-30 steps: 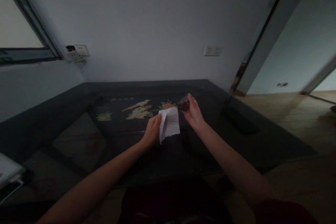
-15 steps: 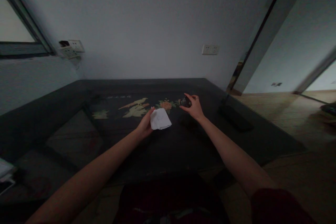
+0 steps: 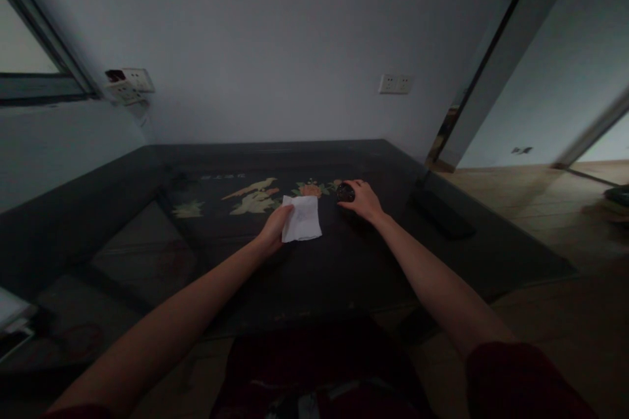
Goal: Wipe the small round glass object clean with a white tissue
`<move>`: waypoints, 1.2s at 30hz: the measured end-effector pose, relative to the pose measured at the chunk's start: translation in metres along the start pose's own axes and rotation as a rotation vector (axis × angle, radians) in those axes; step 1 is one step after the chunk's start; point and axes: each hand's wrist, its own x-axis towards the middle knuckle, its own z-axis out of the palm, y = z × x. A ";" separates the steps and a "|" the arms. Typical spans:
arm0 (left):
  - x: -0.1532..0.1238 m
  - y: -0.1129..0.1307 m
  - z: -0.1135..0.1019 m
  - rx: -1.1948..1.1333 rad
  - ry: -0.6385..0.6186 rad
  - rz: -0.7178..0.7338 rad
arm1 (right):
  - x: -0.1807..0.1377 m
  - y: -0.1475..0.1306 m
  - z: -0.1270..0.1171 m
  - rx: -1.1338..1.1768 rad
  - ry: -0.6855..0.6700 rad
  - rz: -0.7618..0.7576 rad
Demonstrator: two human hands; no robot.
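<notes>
Dim light lies over a dark table (image 3: 334, 268) that runs back to a plain grey wall (image 3: 275, 33). Set into the table top is a painted panel (image 3: 253, 191) with pale birds and an orange flower.

My left hand (image 3: 274, 226) is out over the middle of the table, thumb and fingers pinched together on the left edge of a white tissue (image 3: 302, 219). The tissue is folded and spreads to the right of my fingers, just in front of the painted panel. I cannot tell whether its lower edge touches the table.

My right hand (image 3: 364, 200) is a little farther back and to the right, well apart from the left one. Its fingers are curled around a small dark round object (image 3: 345, 192), gripping it from the right side. The object sits low at the table top, just beside the orange flower and near the upper right corner of the tissue, not touching it.

Both my forearms are bare, and a dark red sleeve (image 3: 521, 383) shows at my right elbow.

A flat dark bar (image 3: 442, 213) lies on the table to the right of my right hand. A double socket (image 3: 396, 83) is on the wall above, and another socket block (image 3: 128, 82) is mounted near the window (image 3: 29, 59) on the left. Wooden floor (image 3: 540, 209) shows past a doorframe (image 3: 484, 59) on the right.
</notes>
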 end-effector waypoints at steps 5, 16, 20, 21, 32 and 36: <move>0.002 -0.002 -0.001 0.045 0.012 0.004 | -0.001 0.000 0.002 0.015 -0.010 -0.007; 0.002 -0.003 0.000 0.128 0.039 0.025 | -0.001 -0.003 0.005 -0.103 -0.066 -0.021; -0.002 -0.001 0.002 0.140 0.036 0.029 | -0.001 -0.003 0.006 -0.118 -0.065 -0.029; -0.003 -0.001 0.002 0.142 0.031 0.033 | 0.000 -0.002 0.007 -0.117 -0.063 -0.032; 0.004 -0.008 -0.006 0.158 -0.119 0.158 | -0.001 -0.002 0.011 -0.106 -0.096 -0.037; 0.006 -0.008 -0.009 0.163 -0.095 0.199 | 0.000 -0.013 0.001 -0.104 -0.061 -0.024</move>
